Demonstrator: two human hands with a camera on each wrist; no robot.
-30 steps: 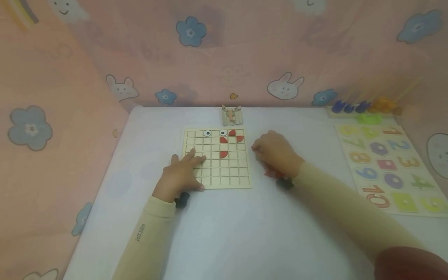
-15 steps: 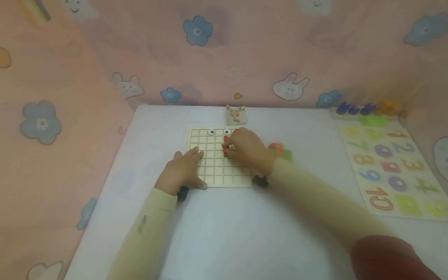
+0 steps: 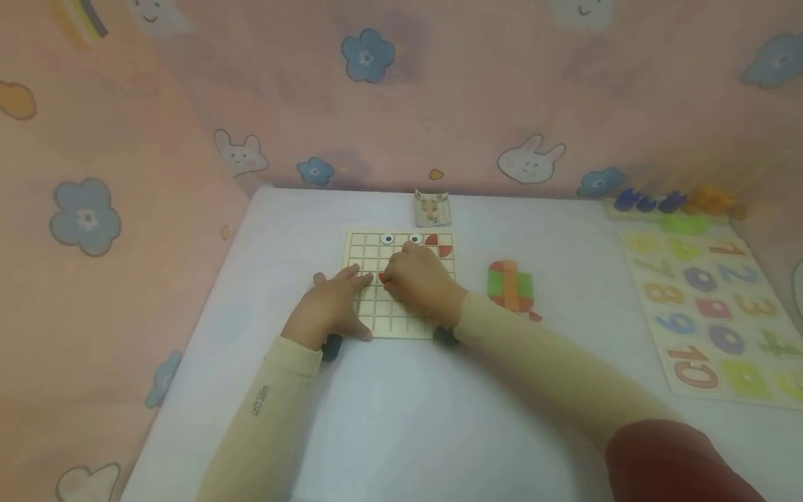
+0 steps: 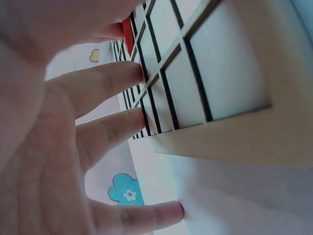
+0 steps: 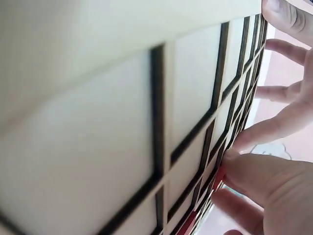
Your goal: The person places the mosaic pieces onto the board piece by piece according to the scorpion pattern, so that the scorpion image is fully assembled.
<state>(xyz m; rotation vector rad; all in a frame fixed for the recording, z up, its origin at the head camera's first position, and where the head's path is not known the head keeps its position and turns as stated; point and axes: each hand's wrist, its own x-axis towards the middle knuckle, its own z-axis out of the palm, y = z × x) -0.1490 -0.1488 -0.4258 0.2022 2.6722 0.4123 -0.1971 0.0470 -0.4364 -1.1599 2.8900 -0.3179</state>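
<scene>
A wooden grid board (image 3: 383,325) lies on the white table. My left hand (image 3: 326,307) rests on its left side, fingers spread and fairly straight, touching the slats and the frame. Over the middle of the board, my right hand (image 3: 423,279) pinches a red quarter-circle piece (image 3: 381,277) between thumb and finger, against a cell. That red piece (image 5: 219,177) also shows at the fingertips in the right wrist view. Two eye pieces (image 3: 387,238) sit in the top row. Red quarter-circles (image 3: 445,251) fill cells at the upper right; my right hand hides others.
Green, orange and red pieces (image 3: 511,286) lie grouped right of the board, with a small red piece (image 3: 535,316) beside them. A pattern card (image 3: 432,209) stands behind the board. Farther right are a number puzzle board (image 3: 699,341) and a peg toy (image 3: 674,203).
My right hand has moved left from beside the board to its middle, bringing a red piece. The grouped pieces it covered are now visible. My left hand stays on the board.
</scene>
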